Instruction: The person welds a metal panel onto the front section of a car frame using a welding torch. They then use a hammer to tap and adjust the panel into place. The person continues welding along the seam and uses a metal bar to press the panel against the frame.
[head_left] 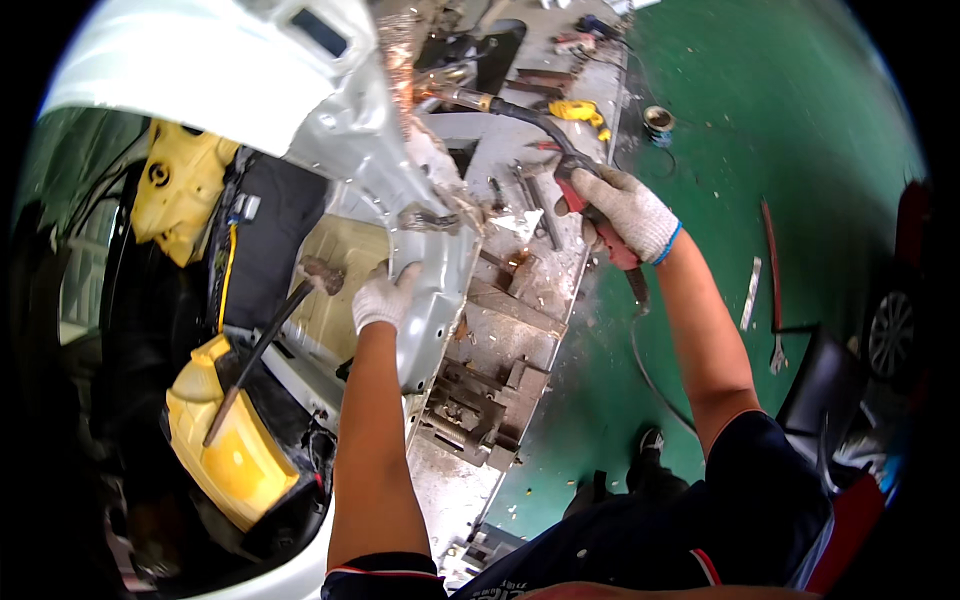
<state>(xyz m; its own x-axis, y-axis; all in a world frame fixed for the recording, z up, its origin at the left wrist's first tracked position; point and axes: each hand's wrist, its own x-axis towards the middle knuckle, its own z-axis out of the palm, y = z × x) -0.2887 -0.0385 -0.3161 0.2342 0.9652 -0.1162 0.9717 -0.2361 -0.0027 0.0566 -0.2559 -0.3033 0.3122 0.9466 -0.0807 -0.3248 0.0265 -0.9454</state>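
Observation:
My right hand (633,212), in a whitish knit glove with a blue cuff, is closed around the red handle of a welding torch (620,252). Its dark curved neck reaches up and left, and the nozzle end comes near a copper-coloured strip along the car panel. My left hand (383,298), gloved too, is closed over the inner edge of the bare grey-white car body panel (428,285). Its lower fingers are partly hidden. Left of that hand lies a hammer (262,345), its head up near the opening and its handle slanting down across a yellow part (235,440).
A long metal bench (530,300) beside the panel carries clamps, a vise-like block (475,410), scraps and a yellow tool (578,112). On the green floor are a tape roll or can (658,122), a red bar (771,260) and a wrench (777,355). A cable trails from the torch.

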